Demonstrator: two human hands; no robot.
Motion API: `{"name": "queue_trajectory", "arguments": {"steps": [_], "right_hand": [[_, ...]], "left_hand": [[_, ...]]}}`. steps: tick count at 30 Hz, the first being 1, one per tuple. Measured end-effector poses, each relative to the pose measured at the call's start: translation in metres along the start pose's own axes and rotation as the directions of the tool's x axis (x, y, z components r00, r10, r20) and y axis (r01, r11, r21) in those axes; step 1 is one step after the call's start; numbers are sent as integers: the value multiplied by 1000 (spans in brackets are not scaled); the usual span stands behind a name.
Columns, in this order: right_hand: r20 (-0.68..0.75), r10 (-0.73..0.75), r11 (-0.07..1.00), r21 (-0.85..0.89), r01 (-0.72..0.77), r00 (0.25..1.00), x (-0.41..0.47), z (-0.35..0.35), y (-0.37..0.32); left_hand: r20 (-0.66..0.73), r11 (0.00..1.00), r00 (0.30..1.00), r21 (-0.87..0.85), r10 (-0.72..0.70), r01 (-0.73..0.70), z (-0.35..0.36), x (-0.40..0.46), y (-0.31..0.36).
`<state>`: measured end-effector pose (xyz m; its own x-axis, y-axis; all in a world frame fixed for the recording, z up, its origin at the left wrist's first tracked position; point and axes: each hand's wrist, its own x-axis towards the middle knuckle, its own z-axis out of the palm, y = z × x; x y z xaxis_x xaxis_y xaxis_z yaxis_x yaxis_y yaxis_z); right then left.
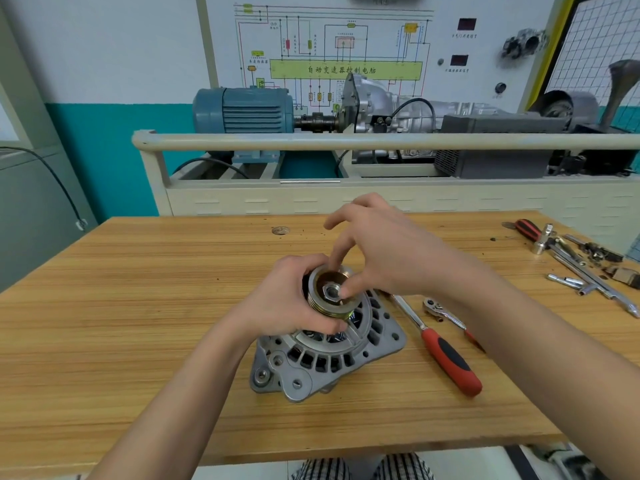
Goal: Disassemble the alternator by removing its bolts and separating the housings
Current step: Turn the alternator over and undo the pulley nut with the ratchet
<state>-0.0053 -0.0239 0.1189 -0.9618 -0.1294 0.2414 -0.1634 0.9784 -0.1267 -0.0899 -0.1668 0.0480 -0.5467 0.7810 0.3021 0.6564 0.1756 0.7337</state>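
Grey cast alternator (325, 355) sits pulley-up, shaft tilted toward the viewer; left hand (287, 299) grips the pulley (329, 306), right hand (381, 251) pinches its nut (330, 291).

Bare forearms, black-and-white checked trousers (325, 471)

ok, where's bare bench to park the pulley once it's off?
Bare wood left of the alternator, out to the table edge, and in front of it. Right side is crowded: red-handled ratchet beside the housing, loose sockets and wrenches at the far right corner.
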Motion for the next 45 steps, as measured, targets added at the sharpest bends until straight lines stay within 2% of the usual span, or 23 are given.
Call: {"name": "queue_trajectory", "arguments": {"steps": [6, 9, 12, 16, 19, 22, 25, 28, 31, 34, 37, 42, 45], "right_hand": [[0, -48, 978, -203, 47, 999, 0, 19, -10], [36, -101, 989, -102, 104, 994, 0, 13, -7], [40, -29, 1000, 6, 29, 999, 0, -2, 2], [31, -17, 996, -89, 20, 999, 1, 5, 0], [20, -77, 983, -163, 80, 997, 2, 17, -6], [39, -145, 985, -86, 148, 989, 2, 12, -3], [21, -73, 997, -9, 73, 997, 0, 0, 4], [32, -46, 993, -104, 49, 998, 1, 4, 2], [34, -94, 970, -221, 99, 995, 1, 16, -7], [51, -180, 968, -165, 187, 982, 2, 12, -5], [47, -125, 989, -72, 128, 991, 2, 1, 4], [39, -100, 971, -213, 106, 994, 2, 12, -3], [46, -168, 973, -150, 173, 985, 3, 11, -5]], "left_hand": [[-11, 1000, 1000, 12, -9, 9, 0, 1, -1], [-6, 1000, 1000, 7, -8, 8, 0, 0, -1], [5, 1000, 1000, 9, -1, 1, 0, 0, 0], [5, 1000, 1000, 8, 2, -2, 0, 2, -1], [-7, 1000, 1000, 16, 2, -2, 1, 1, -1], [-1, 1000, 1000, -5, -4, 4, 1, 1, -2], [5, 1000, 1000, -7, 7, -7, 0, 1, -1], [1, 1000, 1000, -8, 6, -6, 0, 1, -1], [-10, 1000, 1000, -11, -7, 6, 1, 1, -2], [0, 1000, 1000, -24, -11, 11, 1, 1, -1], [12, 1000, 1000, -22, 7, -6, 1, 1, 0], [2, 1000, 1000, -10, 0, 0, 1, 1, -1], [7, 1000, 1000, -18, -1, 1, 1, 1, 0]]}}
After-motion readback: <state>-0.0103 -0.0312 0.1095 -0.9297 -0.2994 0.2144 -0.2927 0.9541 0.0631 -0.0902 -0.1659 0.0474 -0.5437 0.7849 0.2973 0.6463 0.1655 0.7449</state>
